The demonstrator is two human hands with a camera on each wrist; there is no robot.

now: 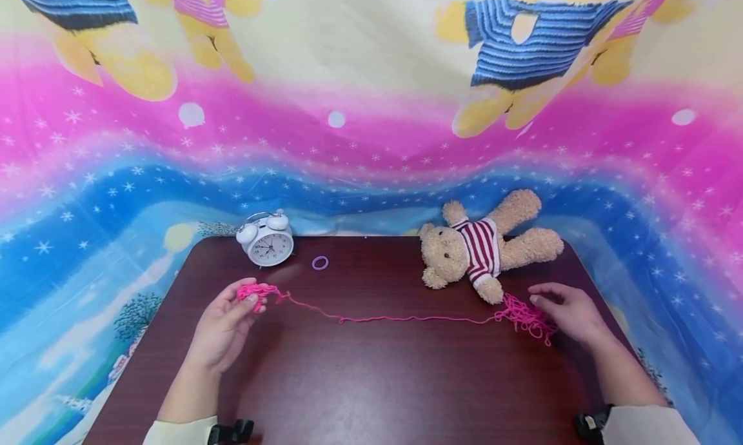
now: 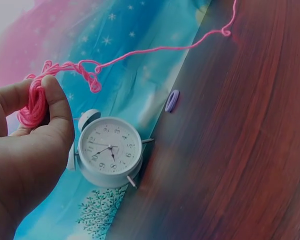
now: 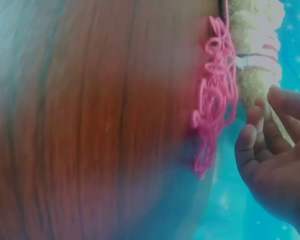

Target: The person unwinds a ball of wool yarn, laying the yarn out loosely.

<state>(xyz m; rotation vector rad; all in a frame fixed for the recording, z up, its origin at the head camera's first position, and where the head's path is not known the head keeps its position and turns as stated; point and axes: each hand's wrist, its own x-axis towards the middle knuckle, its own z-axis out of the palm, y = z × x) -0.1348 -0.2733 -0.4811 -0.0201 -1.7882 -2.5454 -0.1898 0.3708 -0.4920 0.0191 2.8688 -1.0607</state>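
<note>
My left hand point(image 1: 223, 326) pinches a small bundle of pink yarn point(image 2: 36, 102) between thumb and fingers, raised over the left part of the table. From that bundle a single strand point(image 1: 415, 318) runs across to a loose, tangled heap of the same yarn point(image 1: 527, 319) on the right. My right hand point(image 1: 571, 313) is beside this heap, its fingers loosely bent and holding nothing. In the right wrist view the heap point(image 3: 215, 100) lies on the table, apart from the fingertips point(image 3: 247, 135).
Behind my left hand stands a white twin-bell alarm clock point(image 1: 269, 246), with a purple ring point(image 1: 320, 263) to its right. A teddy bear point(image 1: 482, 251) in a striped shirt lies at the back right, one arm against the yarn heap. A printed curtain point(image 1: 371, 148) surrounds the dark table point(image 1: 371, 380).
</note>
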